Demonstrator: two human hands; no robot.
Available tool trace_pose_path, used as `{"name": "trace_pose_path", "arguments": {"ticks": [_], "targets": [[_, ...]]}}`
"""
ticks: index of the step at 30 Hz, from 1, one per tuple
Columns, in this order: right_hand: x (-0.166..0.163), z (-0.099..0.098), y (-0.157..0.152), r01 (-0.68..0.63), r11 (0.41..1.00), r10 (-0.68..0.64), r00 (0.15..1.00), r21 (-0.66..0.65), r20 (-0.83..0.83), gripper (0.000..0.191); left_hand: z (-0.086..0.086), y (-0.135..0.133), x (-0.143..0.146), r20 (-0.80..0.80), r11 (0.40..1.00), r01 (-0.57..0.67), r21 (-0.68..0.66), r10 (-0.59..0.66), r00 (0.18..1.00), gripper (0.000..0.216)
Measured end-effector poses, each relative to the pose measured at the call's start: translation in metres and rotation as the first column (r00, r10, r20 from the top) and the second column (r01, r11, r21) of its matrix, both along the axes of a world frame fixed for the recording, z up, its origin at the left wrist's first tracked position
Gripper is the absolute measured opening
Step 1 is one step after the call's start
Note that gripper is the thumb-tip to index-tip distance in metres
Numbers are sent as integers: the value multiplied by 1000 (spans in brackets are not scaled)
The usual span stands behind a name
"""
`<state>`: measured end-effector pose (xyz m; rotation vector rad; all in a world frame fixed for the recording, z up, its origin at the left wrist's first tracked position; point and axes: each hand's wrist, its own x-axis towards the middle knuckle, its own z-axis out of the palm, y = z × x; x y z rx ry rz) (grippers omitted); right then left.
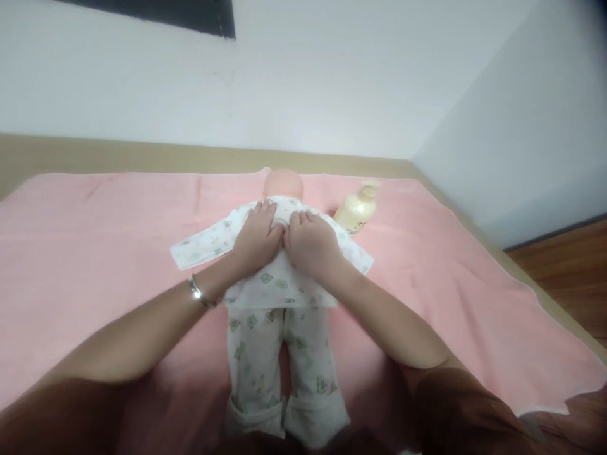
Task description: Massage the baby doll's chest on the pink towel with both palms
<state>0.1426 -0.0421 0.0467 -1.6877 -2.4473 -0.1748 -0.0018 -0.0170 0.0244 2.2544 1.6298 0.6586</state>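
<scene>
Doll (279, 285) beneath left hand (258, 237), right hand (312, 245)

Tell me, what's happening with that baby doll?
A baby doll lies on a pink towel. A person's left hand and right hand rest side by side on its upper body, over its white printed shirt. A cream bottle lies beside the doll's head.
</scene>
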Motion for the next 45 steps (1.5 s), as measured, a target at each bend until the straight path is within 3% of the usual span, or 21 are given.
{"name": "trace_pose_path", "arguments": {"ticks": [4,8,11,16,24,28,33,45], "targets": [[-3,-4,4,63,998,-60,994,31,-90,45,-7,8,-2,68,997,-61,47,58,996,61],[3,-4,21,112,990,-126,974,-81,-187,50,-8,1,2,13,988,-93,124,92,996,57],[7,-3,29,96,986,-123,968,-133,-216,53,-7,-9,5,-83,978,-38,205,56,995,54],[10,-3,32,57,993,-77,976,-102,-202,48,-9,-18,8,-134,945,33,326,11,991,49],[4,2,12,-2,1000,4,994,18,-105,36,-3,0,0,-18,990,-84,117,87,996,49],[-4,5,-4,-68,995,69,998,66,-5,38,-5,4,-2,1,984,-93,149,94,996,47],[-4,7,-7,-82,996,82,997,39,4,35,-11,6,-2,37,978,-84,190,79,996,46],[4,-20,27,-133,988,97,926,-75,-364,61,-13,9,-2,44,983,-67,172,61,997,49]]}}
